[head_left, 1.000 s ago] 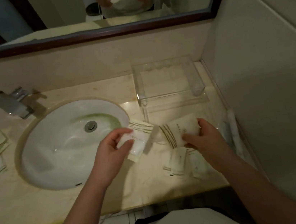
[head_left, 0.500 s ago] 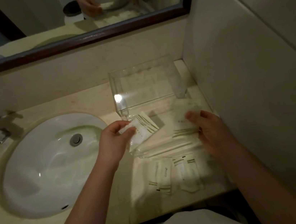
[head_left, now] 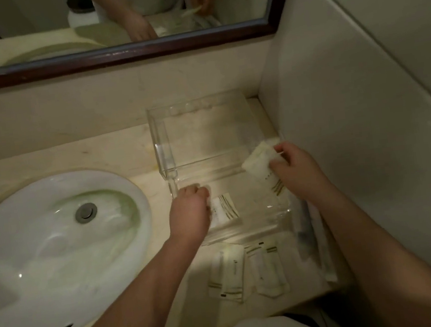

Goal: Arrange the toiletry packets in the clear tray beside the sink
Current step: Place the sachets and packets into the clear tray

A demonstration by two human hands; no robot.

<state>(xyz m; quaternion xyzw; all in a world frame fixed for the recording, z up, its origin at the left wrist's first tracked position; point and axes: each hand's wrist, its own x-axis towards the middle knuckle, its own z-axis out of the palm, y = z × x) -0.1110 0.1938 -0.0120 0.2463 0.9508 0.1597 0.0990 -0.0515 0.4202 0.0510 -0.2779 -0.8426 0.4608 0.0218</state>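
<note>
The clear tray [head_left: 225, 162] stands on the counter right of the sink, with a taller back section and a low front section. My left hand [head_left: 190, 210] presses a white packet with olive stripes [head_left: 225, 208] flat onto the front section. My right hand [head_left: 297, 171] holds a second striped packet [head_left: 261, 165] tilted over the tray's right side. Two more packets, one [head_left: 229, 274] beside the other [head_left: 269, 268], lie on the counter in front of the tray. Long wrapped items [head_left: 311, 235] lie along the right wall.
The white oval sink [head_left: 44, 268] with its metal drain [head_left: 86, 212] fills the left. A tiled side wall [head_left: 367, 116] closes in the right. A dark-framed mirror [head_left: 139, 50] runs above the backsplash. The counter's front edge [head_left: 256, 314] is close below the loose packets.
My left hand has lowered its packet from above the tray's edge down flat into the front section. My right hand has lifted its packet and tilted it up at the tray's right side.
</note>
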